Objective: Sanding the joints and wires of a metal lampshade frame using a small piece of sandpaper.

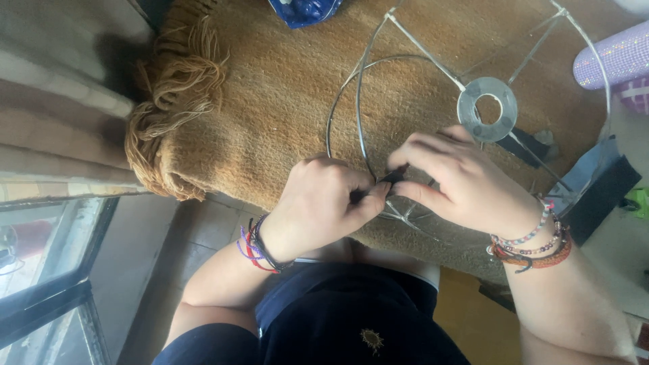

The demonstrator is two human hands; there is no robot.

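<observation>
While I look down past my lap, the rug's tassel fringe (pixel 172 101) bunches at far left, the tan rug (pixel 270 115) spreading right from it under everything I work on.

Left hand (pixel 324 206): curled into a loose fist, knuckles up, wrist bent inward, cord bracelets (pixel 257 247) at the wrist. Thumb and forefinger pinched narrow on a small dark piece (pixel 392 179), likely the end of black tape or cord; too small to tell which. It sits right on the lower ring of the wire lampshade frame (pixel 362 115).

Right hand (pixel 460 179): fingers arched over the same spot, fingertips closed on the other end of the dark piece, palm down, forearm coming in from the lower right with beaded bracelets (pixel 534 243). Both hands meet at the wire, touching or nearly so.

Progress, as I judge it: only just begun. The wire that shows is bare and shiny all round, the struts and the flat metal washer ring (pixel 487 108) at the hub uncovered. Only the bit under my fingers carries anything dark; whether a turn is wrapped there yet I cannot tell.

Farther right: a strip of dark fabric or tape (pixel 602 186) lies beside the frame, a lilac glittery roll (pixel 612 61) near the upper edge.
</observation>
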